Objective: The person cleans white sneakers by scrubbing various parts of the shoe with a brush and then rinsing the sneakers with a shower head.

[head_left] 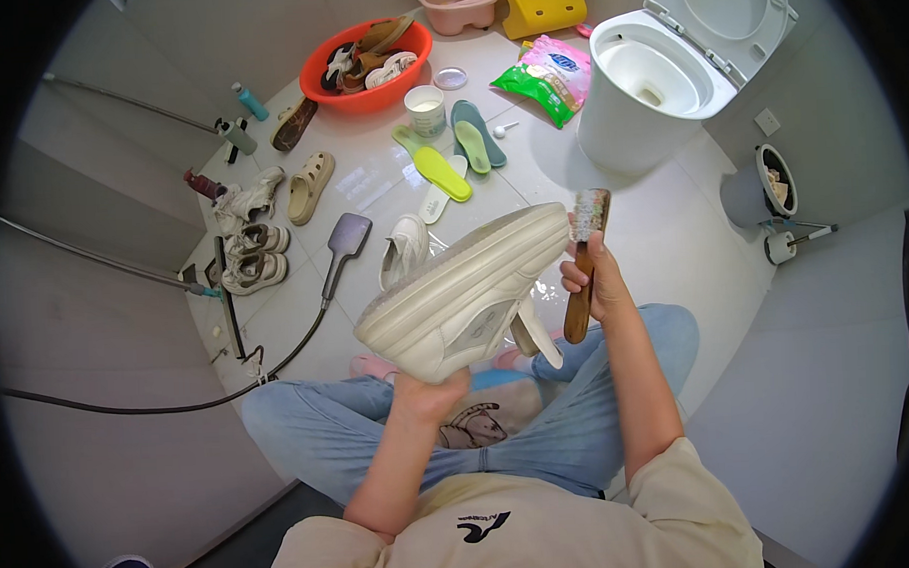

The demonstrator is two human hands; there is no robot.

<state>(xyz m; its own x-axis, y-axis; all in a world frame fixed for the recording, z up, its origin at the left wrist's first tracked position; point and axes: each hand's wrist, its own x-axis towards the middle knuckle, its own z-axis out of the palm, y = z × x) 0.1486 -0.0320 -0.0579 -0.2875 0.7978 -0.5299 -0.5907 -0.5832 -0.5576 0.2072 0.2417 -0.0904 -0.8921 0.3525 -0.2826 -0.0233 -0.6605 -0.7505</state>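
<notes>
My left hand (pixel 433 394) is shut on a white platform shoe (pixel 462 291), partly hidden behind its heel or upper; the shoe lies on its side in the air, its thick sole turned up and away, a strap hanging down. In my right hand (pixel 601 279) is a wooden-handled scrubbing brush (pixel 584 291), upright, its worn bristles beside the shoe's right end. Whether bristles and shoe touch I cannot tell. Another white shoe (pixel 404 248) stands on the wet tiles behind the held one.
Insoles (pixel 442 174), a white tub (pixel 425 111) and a scoop (pixel 505 130) lie ahead. Beyond are a red basin (pixel 367 95) of shoes, a pink and green bag (pixel 549 78) and a toilet (pixel 629 120). At left are a shower head (pixel 348 235) with hose, shoes (pixel 254 257) and a squeegee (pixel 229 299).
</notes>
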